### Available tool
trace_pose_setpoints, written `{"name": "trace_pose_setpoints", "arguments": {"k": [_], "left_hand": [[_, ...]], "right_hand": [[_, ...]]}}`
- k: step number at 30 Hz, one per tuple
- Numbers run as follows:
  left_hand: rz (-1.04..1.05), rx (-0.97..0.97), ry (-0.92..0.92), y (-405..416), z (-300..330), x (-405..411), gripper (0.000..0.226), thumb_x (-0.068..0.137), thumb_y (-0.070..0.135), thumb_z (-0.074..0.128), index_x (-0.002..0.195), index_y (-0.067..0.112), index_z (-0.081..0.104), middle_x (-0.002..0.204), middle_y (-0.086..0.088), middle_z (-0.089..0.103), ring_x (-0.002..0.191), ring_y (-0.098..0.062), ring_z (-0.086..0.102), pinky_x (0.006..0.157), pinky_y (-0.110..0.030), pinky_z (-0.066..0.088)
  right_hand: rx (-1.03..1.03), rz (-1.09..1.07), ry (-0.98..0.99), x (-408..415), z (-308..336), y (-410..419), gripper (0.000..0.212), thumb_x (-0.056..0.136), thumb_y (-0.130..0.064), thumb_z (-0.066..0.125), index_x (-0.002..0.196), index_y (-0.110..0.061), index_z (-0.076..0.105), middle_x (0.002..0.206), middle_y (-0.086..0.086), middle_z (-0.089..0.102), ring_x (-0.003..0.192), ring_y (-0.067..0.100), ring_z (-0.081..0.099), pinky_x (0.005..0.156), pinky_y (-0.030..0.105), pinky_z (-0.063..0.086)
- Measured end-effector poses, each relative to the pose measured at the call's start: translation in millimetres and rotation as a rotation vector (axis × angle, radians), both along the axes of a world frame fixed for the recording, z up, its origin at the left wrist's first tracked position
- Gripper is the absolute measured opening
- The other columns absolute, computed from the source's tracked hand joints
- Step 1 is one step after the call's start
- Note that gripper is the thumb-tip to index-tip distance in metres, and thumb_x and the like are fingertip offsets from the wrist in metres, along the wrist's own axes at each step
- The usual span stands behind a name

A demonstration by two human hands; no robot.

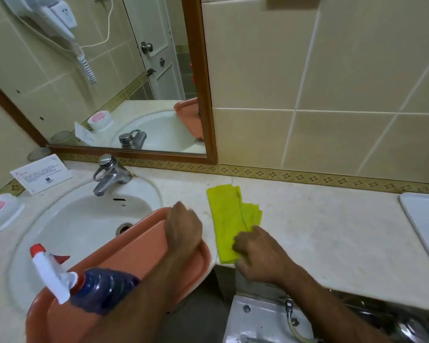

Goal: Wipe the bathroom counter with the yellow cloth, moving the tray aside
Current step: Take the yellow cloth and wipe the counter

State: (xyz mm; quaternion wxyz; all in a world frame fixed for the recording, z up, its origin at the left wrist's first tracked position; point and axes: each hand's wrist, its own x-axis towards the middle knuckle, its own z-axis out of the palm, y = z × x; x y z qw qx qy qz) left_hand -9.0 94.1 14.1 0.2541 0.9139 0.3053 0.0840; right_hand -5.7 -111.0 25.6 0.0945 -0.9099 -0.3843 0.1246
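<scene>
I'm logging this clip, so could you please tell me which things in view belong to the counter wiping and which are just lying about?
Job:
yellow cloth, under the right hand
orange tray, held at its far rim by the left hand
counter

Lying about:
spray bottle in the tray
soap dish
printed card
tap

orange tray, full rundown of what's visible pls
The orange tray looks like smooth salmon-orange plastic, rectangular with rounded corners and a raised rim. It lies slantwise over the front of the white sink, covering part of the basin. The left hand rests on its far corner; whether it grips the rim is unclear. A spray bottle with a white trigger lies in it. Its near end is hidden by the forearm.
</scene>
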Motion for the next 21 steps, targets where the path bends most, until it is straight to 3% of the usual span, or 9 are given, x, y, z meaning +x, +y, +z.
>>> {"name": "trace_pose_setpoints", "arguments": {"k": [2,4,5,7,10,12,17,21], "left_hand": [[-0.047,0.150,0.056,-7.1,-27.0,-22.4,0.059,0.100,0.030,0.035,0.145,-0.007,0.029,0.153,-0.028,0.032,0.144,-0.039,0.025,0.118,-0.045,0.019],[-0.065,0.179,0.095,-12.8,-39.0,-31.1,0.066,0.101,0.035,0.027,0.150,-0.008,0.015,0.159,-0.027,0.016,0.149,-0.036,0.012,0.122,-0.045,0.007],[-0.076,0.181,0.110,-14.1,-40.9,-32.1,0.067,0.101,0.037,0.022,0.150,-0.008,0.013,0.159,-0.027,0.014,0.149,-0.034,0.010,0.122,-0.044,0.006],[-0.092,0.200,0.100,-12.6,-45.2,-32.4,0.071,0.097,0.039,0.015,0.149,-0.010,0.016,0.158,-0.027,0.019,0.149,-0.035,0.016,0.122,-0.044,0.009],[-0.097,0.284,0.021,-10.6,-53.8,-30.5,0.064,0.098,0.032,0.025,0.140,-0.015,0.035,0.146,-0.032,0.040,0.139,-0.041,0.037,0.116,-0.050,0.030],[-0.098,0.304,-0.025,-12.3,-58.1,-30.6,0.060,0.097,0.028,0.030,0.136,-0.017,0.040,0.142,-0.034,0.044,0.135,-0.043,0.042,0.112,-0.053,0.035],[-0.118,0.290,-0.062,-9.5,-53.6,-30.5,0.061,0.097,0.027,0.023,0.147,-0.008,0.026,0.156,-0.025,0.025,0.147,-0.036,0.022,0.120,-0.049,0.021],[-0.116,0.276,-0.109,-9.3,-51.4,-29.5,0.059,0.096,0.024,0.028,0.146,-0.007,0.031,0.155,-0.024,0.029,0.146,-0.035,0.024,0.120,-0.048,0.020]], "right_hand": [[0.236,-0.164,0.001,20.2,-10.1,18.9,0.037,0.085,-0.029,0.042,0.107,-0.012,0.066,0.115,0.015,0.066,0.109,0.033,0.059,0.102,0.047,0.041],[0.202,-0.328,0.043,43.3,-16.9,42.4,0.052,0.098,-0.033,0.036,0.143,-0.008,0.042,0.154,0.019,0.037,0.141,0.034,0.034,0.116,0.050,0.025],[0.129,-0.381,0.065,52.6,-22.4,55.3,0.059,0.101,-0.038,0.032,0.151,-0.008,0.027,0.161,0.019,0.021,0.148,0.036,0.019,0.119,0.052,0.017],[0.027,-0.376,0.008,66.2,-41.8,81.2,0.065,0.101,-0.047,0.023,0.155,-0.014,0.015,0.165,0.017,0.008,0.150,0.040,0.006,0.120,0.056,0.008],[-0.008,-0.268,-0.134,77.9,-59.0,106.5,0.062,0.099,-0.050,0.019,0.155,-0.022,0.018,0.165,0.013,0.009,0.150,0.041,0.003,0.119,0.059,0.006],[-0.027,-0.151,-0.175,83.6,-59.3,113.0,0.060,0.099,-0.048,0.020,0.154,-0.023,0.022,0.165,0.010,0.013,0.151,0.038,0.005,0.119,0.057,0.009],[0.000,-0.019,-0.163,65.3,-63.5,96.2,0.060,0.099,-0.048,0.022,0.154,-0.023,0.025,0.165,0.009,0.016,0.151,0.035,0.009,0.121,0.053,0.013],[-0.031,-0.044,-0.143,82.0,-67.2,80.4,0.061,0.099,-0.048,0.021,0.154,-0.024,0.022,0.165,0.008,0.014,0.151,0.034,0.010,0.119,0.051,0.014]]}}
